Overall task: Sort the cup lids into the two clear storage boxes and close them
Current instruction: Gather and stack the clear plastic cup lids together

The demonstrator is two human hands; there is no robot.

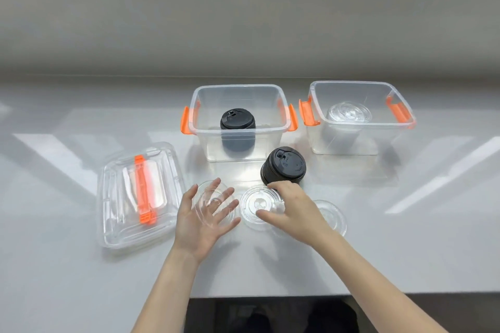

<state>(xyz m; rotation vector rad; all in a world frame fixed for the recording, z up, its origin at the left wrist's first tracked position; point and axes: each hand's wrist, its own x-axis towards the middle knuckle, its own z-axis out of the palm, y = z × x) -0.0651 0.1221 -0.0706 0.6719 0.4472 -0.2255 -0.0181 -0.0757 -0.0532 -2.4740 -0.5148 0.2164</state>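
Left hand (205, 213) spread, clear lid (213, 204) resting on it; right hand (289, 208) pinching middle clear lid (259, 207) on table (81, 273). Lift by rim w/ light grip, then drop into far-right box (357, 119) w/ other clear lids.

Head camera, one wide view, looking forward and down

It sits close above the near edge of the white desk (81, 265), facing the far wall, with both forearms reaching in from below.

Both boxes (239, 94) open-topped; black lid stack (284, 166) blocks the nearer approach
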